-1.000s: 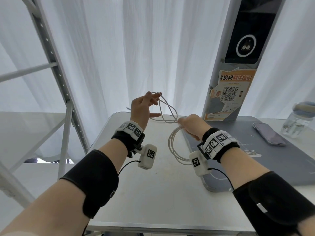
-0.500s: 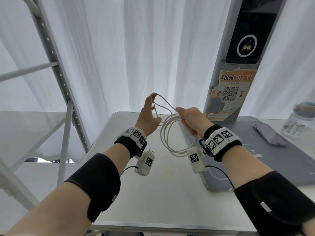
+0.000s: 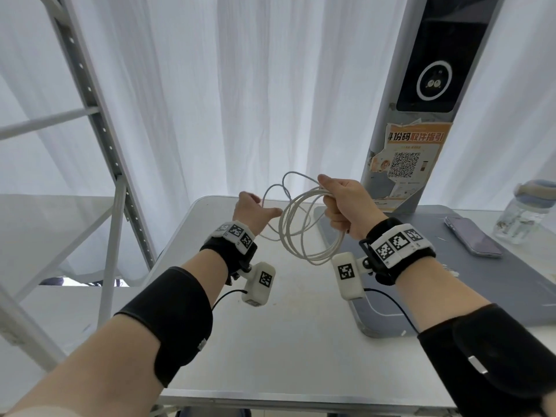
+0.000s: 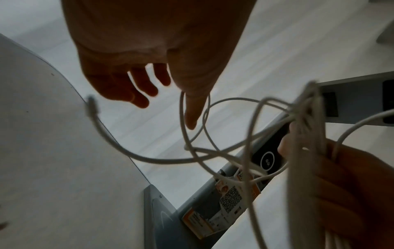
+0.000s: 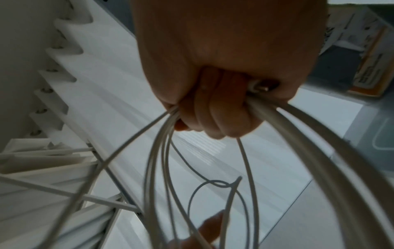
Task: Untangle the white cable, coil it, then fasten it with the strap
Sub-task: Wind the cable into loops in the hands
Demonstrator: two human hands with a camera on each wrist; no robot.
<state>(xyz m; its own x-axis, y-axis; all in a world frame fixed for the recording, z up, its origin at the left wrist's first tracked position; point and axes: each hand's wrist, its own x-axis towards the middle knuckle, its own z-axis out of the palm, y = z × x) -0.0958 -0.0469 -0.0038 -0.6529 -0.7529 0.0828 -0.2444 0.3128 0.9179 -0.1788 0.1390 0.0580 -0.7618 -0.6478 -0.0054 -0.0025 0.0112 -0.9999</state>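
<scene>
Mid-frame, above the table, the right hand fists several loops of the white cable — they hang left and below it. The left hand sits just left, fingers spread, one strand looped over its thumb. A phone and bottle lie far right.

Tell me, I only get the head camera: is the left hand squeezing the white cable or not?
Observer: No. The left wrist view shows the left hand with its fingers spread. A loop of the white cable only seems to hang round its thumb.
Operator: Where's the cable's end?
Observer: One plug, blurred, dangles free beside those fingers.
Operator: And the other end?
Observer: The right wrist view shows a metal tip tucked inside the right hand, which is curled tight round the coils.
</scene>
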